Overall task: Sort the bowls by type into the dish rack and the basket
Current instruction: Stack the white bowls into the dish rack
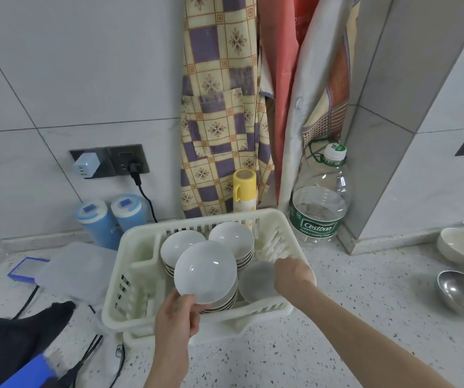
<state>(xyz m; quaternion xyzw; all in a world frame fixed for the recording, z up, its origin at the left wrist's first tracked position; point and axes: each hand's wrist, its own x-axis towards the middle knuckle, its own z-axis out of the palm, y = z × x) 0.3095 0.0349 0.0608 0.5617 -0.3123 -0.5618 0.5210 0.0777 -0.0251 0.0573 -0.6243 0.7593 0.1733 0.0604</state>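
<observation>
Over the dish rack (pixel 197 219), we are pinching a white bowl (pixel 205 271) by its near rim in our left hand (pixel 176 317) (right hand's (pixel 292 271) grip hidden); lowering it level onto the stack should seat it.

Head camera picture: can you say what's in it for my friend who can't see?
The left hand holds a white bowl over stacked bowls in a cream dish rack, while the right hand reaches in beside them.
</observation>
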